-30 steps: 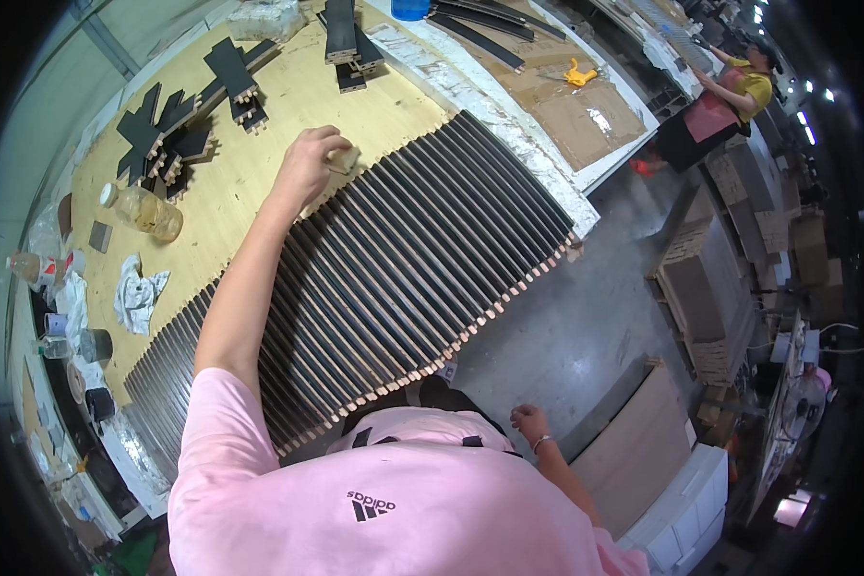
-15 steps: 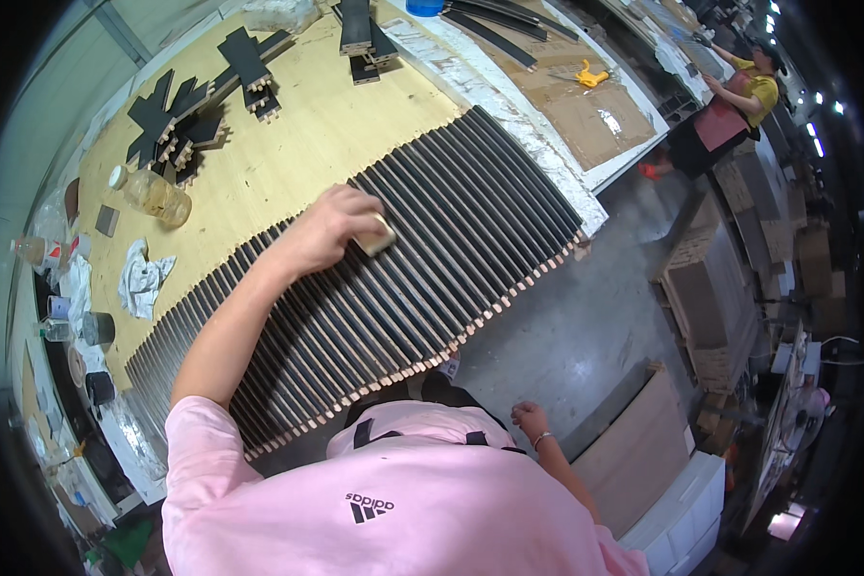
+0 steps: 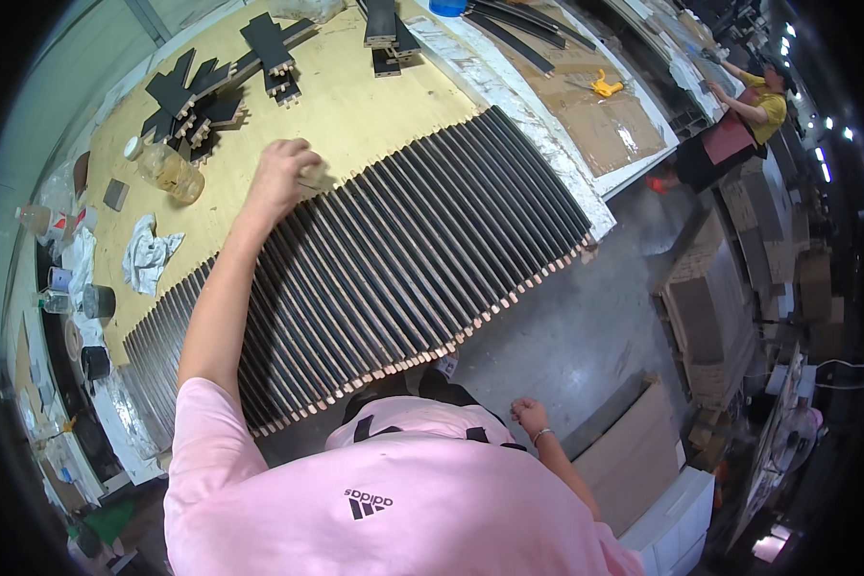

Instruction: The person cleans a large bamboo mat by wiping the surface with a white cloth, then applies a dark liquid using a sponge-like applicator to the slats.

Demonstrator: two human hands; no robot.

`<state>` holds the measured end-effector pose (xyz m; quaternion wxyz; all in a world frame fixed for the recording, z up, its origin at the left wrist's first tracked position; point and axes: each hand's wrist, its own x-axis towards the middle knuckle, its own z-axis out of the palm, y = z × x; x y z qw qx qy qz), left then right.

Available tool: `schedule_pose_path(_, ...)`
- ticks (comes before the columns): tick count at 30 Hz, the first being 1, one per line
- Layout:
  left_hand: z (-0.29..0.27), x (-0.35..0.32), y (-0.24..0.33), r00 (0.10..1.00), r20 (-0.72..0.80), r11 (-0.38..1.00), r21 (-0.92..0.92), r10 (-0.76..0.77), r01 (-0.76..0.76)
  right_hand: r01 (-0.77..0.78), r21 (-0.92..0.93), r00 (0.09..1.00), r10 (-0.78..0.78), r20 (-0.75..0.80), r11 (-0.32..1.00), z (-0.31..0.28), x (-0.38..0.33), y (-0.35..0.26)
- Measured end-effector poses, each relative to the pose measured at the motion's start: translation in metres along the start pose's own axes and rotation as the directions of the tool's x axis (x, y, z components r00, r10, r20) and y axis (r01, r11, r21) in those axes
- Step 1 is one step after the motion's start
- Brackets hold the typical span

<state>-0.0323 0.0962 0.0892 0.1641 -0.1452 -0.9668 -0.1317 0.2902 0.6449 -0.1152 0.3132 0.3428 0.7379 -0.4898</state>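
Observation:
A long row of dark slats (image 3: 403,259) with pale wooden ends lies side by side on a plywood table (image 3: 355,86). My left arm reaches across them. My left hand (image 3: 280,173) rests at the far edge of the slats, closed on a small pale block (image 3: 309,177) that is mostly hidden by my fingers. My right hand (image 3: 528,419) hangs low beside my pink shirt over the grey floor, fingers curled, holding nothing.
Beyond the slats lie dark cross-shaped pieces (image 3: 202,91), a clear plastic jar (image 3: 168,171) and a white rag (image 3: 149,254). Cups and tins (image 3: 91,302) crowd the left edge. Stacked boxes (image 3: 701,317) stand on the right. A person in a yellow top (image 3: 754,96) works far right.
My left hand, which half a second ago was out on the slats, has drawn back to their far edge and shifted left. My right hand has stayed put.

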Motion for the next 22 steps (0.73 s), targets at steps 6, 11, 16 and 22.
schedule_pose_path(6,-0.013,-0.015,0.057,0.927,0.169,0.901,-0.346,0.335,-0.263,-0.004,0.003,1.0,0.004,-0.005,1.0,-0.003,0.004,0.012)
schedule_pose_path(11,-0.016,-0.019,0.007,0.993,0.082,0.996,-0.03,-0.083,0.086,0.009,-0.039,1.0,-0.008,0.022,0.999,-0.003,0.009,0.01)
schedule_pose_path(16,-0.029,-0.043,0.075,0.997,0.063,0.945,-0.327,0.051,-0.028,0.011,-0.064,1.0,-0.01,0.02,0.998,0.0,0.016,0.015)
schedule_pose_path(22,-0.021,-0.059,0.101,0.912,0.199,0.893,-0.355,0.36,-0.275,0.04,-0.1,0.998,-0.035,0.051,0.994,0.006,0.026,0.008)
